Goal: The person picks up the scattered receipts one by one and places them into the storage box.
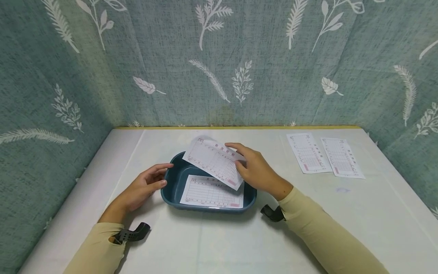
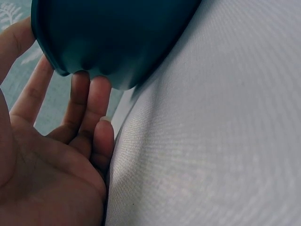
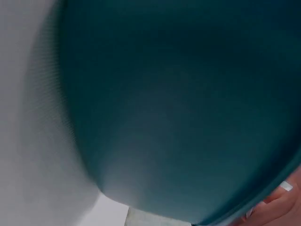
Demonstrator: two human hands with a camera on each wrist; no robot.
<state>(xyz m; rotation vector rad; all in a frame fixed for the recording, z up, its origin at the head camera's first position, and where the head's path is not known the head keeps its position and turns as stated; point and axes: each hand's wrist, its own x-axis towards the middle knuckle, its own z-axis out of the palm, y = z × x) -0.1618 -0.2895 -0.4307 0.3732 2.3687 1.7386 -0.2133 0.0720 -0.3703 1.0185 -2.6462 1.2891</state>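
1. a dark teal basin (image 1: 174,184) stands on the white worktop (image 1: 222,243), near the middle – inside it, a lower slip (image 1: 205,190) lies face up, its printed grid and small pink patch showing (whether it is one sheet or several, i cannot tell).
2. above that slip, partly overlapping it in the head view, is a held slip (image 1: 212,160), tilted, its left end reaching across the basin's back rim.
3. the right hand (image 1: 258,169) pinches the held slip at its right end, thumb on the printed face.
4. the left hand (image 1: 145,186) is unclenched, its fingers loosely bent and touching the basin's left end at the rim.
5. outside the basin – well to its right – a near slip (image 1: 309,154) and a far slip (image 1: 343,158) lie side by side.
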